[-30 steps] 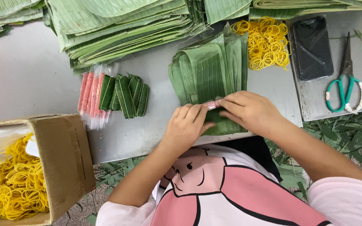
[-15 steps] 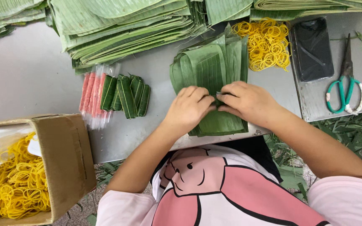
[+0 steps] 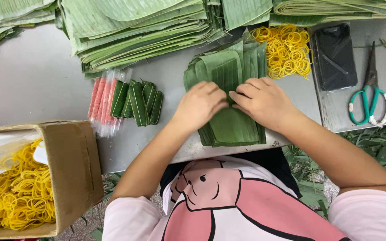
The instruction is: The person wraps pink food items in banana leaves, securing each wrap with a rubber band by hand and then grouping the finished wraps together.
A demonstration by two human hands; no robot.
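Observation:
My left hand [image 3: 199,105] and my right hand [image 3: 262,100] rest side by side on a stack of cut banana leaf pieces [image 3: 231,127] at the table's near edge. The fingertips of both hands meet at the middle of the top leaf and press down on it, folding it over something I cannot see. To the left lie several finished green leaf-wrapped rolls [image 3: 138,102] beside pink sausages in clear plastic [image 3: 102,105].
Big piles of banana leaves [image 3: 139,27] fill the back of the grey table [image 3: 32,76]. Loose yellow rubber bands [image 3: 287,49], a black phone [image 3: 334,56] and green-handled scissors [image 3: 369,98] lie at right. A cardboard box of rubber bands [image 3: 27,178] stands at lower left.
Both hands have moved up from the stack's near edge to its middle, rolling the top leaf away from me; the small pink item seen at the fingertips is now hidden.

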